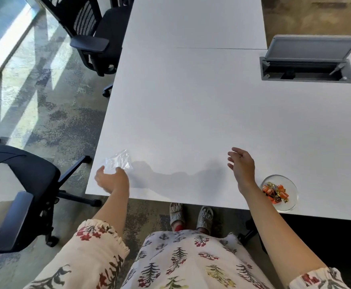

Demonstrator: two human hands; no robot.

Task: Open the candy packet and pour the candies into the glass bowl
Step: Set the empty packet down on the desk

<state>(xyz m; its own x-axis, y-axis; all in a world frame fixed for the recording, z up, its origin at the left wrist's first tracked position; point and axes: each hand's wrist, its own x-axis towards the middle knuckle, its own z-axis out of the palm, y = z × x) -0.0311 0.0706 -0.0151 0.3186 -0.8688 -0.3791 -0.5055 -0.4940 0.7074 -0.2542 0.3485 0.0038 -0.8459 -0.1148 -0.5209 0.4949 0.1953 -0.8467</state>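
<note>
The clear candy packet [119, 160] looks empty and crumpled, near the table's front left corner. My left hand [113, 179] is at its near edge, thumb and fingers pinching the plastic. A small glass bowl [293, 202] stands at the table's front edge on the right, holding orange and gold wrapped candies [275, 192]. My right hand [242, 165] hovers over the white table [191, 111], left of the bowl, with fingers spread and nothing in it.
An open grey cable box [307, 68] with a raised lid is set into the table at the far right. Black office chairs stand at the left [24, 184] and far left [95, 36]. The table's left edge is beside the packet.
</note>
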